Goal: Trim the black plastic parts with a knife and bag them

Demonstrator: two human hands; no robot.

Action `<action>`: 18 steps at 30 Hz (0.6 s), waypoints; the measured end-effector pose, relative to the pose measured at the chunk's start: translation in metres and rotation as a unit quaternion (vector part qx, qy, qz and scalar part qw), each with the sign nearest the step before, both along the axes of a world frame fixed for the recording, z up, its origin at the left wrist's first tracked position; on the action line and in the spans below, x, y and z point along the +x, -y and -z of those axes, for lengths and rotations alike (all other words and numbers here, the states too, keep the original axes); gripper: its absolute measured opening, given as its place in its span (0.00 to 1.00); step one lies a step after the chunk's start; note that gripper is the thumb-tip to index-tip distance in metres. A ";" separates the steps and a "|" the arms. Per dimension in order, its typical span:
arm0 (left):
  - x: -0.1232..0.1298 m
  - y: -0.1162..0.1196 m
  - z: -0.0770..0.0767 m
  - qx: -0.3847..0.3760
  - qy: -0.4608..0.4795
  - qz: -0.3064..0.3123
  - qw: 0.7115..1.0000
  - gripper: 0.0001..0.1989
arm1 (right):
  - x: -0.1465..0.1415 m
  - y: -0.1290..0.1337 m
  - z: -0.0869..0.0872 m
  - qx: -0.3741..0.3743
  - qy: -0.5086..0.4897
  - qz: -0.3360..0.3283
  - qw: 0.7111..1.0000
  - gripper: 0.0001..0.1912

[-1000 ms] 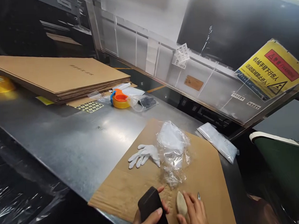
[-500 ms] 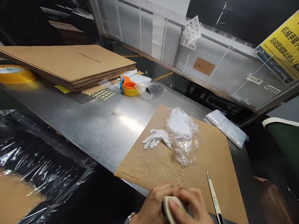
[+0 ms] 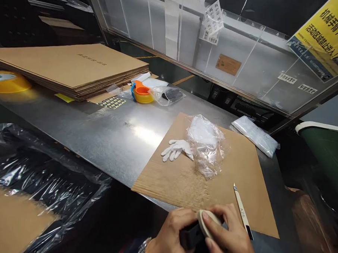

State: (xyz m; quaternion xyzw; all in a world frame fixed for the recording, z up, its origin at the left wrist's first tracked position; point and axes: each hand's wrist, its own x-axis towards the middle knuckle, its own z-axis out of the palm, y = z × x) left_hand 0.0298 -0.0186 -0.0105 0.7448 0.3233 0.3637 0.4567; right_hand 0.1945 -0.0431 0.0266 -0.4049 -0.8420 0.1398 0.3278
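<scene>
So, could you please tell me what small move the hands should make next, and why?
I would probably have the right hand slide the cream oval pad lightly along the dark block, since the left hand grips that block and the right already holds the pad right against it, or very nearly so.

Pale rounded pad (image 3: pixel 203 225) against black block (image 3: pixel 188 236)

Just over the near edge of the cardboard sheet (image 3: pixel 243 160), my left hand (image 3: pixel 170 232) grips a black block (image 3: pixel 188 236) and my right hand (image 3: pixel 232 232) holds a pale oval pad (image 3: pixel 202 224) against it. On the sheet lie a white glove (image 3: pixel 178 149), a clear plastic bag (image 3: pixel 206 158) beside it, and, toward the right side, a craft knife (image 3: pixel 239 203) marked A26.
</scene>
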 end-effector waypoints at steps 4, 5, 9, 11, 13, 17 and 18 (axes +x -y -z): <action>0.002 0.003 -0.001 -0.004 0.020 0.020 1.000 0.05 | 0.002 0.003 -0.001 -0.043 0.008 0.014 0.999 0.21; 0.003 0.003 -0.001 -0.010 0.029 0.024 0.999 0.05 | 0.002 0.004 -0.002 -0.040 0.004 0.007 0.999 0.22; 0.005 0.006 0.001 -0.025 0.017 0.025 0.999 0.05 | 0.002 0.006 -0.002 -0.027 -0.010 -0.009 1.000 0.25; 0.007 0.008 0.002 -0.027 0.018 0.023 0.999 0.08 | 0.002 0.008 -0.001 -0.041 -0.009 -0.003 0.999 0.23; 0.009 0.009 0.001 -0.058 0.051 0.029 0.997 0.08 | 0.002 0.008 0.000 -0.045 -0.019 0.004 0.999 0.22; 0.010 0.013 0.002 -0.190 0.170 0.054 0.966 0.18 | 0.004 0.006 0.009 -0.072 -0.112 0.014 0.991 0.21; 0.011 0.014 0.004 -0.229 0.205 0.051 0.950 0.28 | 0.004 0.006 0.013 -0.092 -0.149 0.020 0.984 0.22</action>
